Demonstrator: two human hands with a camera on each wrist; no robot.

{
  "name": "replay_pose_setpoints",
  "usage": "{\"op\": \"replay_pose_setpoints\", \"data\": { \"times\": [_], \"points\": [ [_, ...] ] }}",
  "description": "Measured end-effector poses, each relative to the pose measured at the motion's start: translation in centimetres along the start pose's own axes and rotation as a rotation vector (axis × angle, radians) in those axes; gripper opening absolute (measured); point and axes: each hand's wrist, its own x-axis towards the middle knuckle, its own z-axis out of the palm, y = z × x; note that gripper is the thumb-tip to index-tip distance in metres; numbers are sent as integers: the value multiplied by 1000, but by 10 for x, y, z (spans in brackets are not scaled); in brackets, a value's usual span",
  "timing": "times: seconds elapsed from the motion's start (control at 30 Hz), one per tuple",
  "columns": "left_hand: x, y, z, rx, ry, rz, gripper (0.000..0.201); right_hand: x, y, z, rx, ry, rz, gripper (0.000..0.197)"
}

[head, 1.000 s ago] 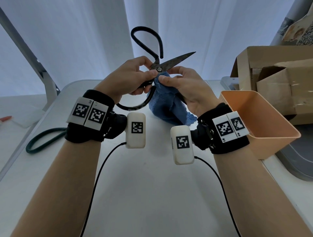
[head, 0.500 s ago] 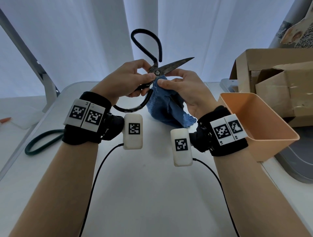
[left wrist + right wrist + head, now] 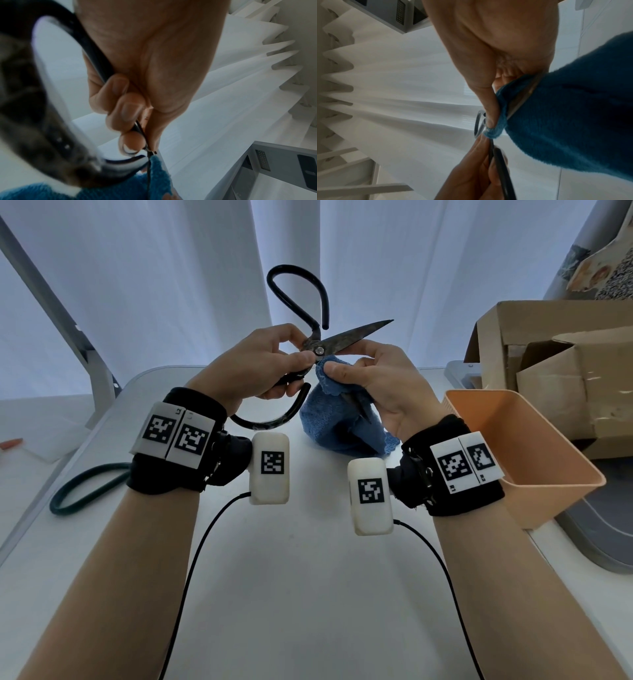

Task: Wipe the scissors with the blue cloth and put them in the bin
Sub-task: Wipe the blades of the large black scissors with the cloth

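Over the last second the right hand [image 3: 383, 385] has slid the blue cloth [image 3: 337, 419] from beside the pivot down the lower blade, whose dark tip now pokes out below the fingers; the wipe is likely mid-stroke, with the upper blade untouched. The left hand [image 3: 255, 366] pinches the scissors [image 3: 320, 345] at the pivot, fingers curled round the lower handle, holding them open above the white table [image 3: 308, 594]. The right hand grasps the cloth folded over the blade. The scissors are dull, mottled steel with large black loop handles; the cloth is soft, nappy terry. The peach plastic bin [image 3: 534, 453], smooth and square-walled, waits at the near right.
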Motion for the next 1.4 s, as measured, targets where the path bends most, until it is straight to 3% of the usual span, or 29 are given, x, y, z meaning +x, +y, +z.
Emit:
{"op": "replay_pose_setpoints", "data": {
  "times": [0.17,0.8,0.97,1.2,1.4],
  "points": [
    [-1,1,2,14,-23,21,22,-3,-3,-3,52,-99,64,36],
    [1,0,1,1,-8,18,21,-3,1,8,177,-22,111,41],
    [0,-2,-3,17,-1,9,24,-5,-1,7,208,-116,117,44],
    [0,-1,-2,12,-6,25,23,-3,2,11,169,-46,116,37],
    [0,-2,-4,25,-13,16,23,-2,2,7,156,-94,93,39]
  ]
}}
